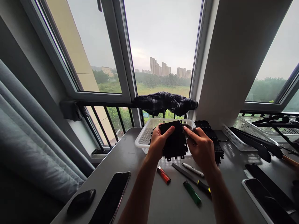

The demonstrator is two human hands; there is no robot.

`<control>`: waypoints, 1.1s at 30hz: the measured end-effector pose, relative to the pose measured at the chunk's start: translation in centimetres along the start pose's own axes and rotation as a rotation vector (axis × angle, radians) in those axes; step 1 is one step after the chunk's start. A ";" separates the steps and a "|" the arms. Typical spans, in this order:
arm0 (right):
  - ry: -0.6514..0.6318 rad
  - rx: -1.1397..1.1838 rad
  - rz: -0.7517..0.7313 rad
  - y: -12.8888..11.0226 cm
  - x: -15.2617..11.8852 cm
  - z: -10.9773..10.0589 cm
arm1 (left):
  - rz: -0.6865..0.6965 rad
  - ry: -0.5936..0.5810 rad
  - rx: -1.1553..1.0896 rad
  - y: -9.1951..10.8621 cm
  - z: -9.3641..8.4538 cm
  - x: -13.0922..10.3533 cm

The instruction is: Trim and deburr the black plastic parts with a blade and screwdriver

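Head camera view showed a black plastic panel (174,144) raised over the near side of a white perforated basket (140,145). The left hand (158,138) was closed on the panel's left side, thumb across its face. The right hand (202,145) was at the upper right edge, index finger extended and other fingers curled near a small dark item; whether it gripped that item could not be told. In this inspector's judgement, close edge work on the panel was in hand, and the next move called for a firm left grip and light, controlled right fingertips around the projecting tabs. On the grey counter (168,205) lay a red lighter (163,175), a green lighter (192,193), a white marker (192,170) and a file (186,174). Black ribbed parts (208,134) stood beside the basket.
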State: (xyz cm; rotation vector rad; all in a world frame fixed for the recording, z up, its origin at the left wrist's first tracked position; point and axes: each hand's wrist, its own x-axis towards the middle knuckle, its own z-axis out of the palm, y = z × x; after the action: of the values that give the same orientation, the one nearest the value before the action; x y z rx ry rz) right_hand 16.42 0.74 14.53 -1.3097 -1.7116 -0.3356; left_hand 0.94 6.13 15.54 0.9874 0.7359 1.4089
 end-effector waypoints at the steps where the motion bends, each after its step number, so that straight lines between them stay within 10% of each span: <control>1: -0.019 -0.027 -0.021 0.0 0.0 0.1 | 0.005 0.005 0.017 0.1 0.1 -0.1; 13: 0.119 0.237 0.024 0.0 0.1 0.2 | -0.034 -0.032 0.053 0.3 -0.2 -0.3; 33: -0.220 0.029 -0.166 0.3 0.2 -0.9 | 0.081 0.062 0.091 0.9 -0.3 -0.2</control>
State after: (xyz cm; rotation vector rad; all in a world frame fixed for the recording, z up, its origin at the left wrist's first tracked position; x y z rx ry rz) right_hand 17.10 0.37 15.06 -1.2223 -2.0094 -0.2684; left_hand 0.31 5.89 16.17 1.0581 0.8198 1.4925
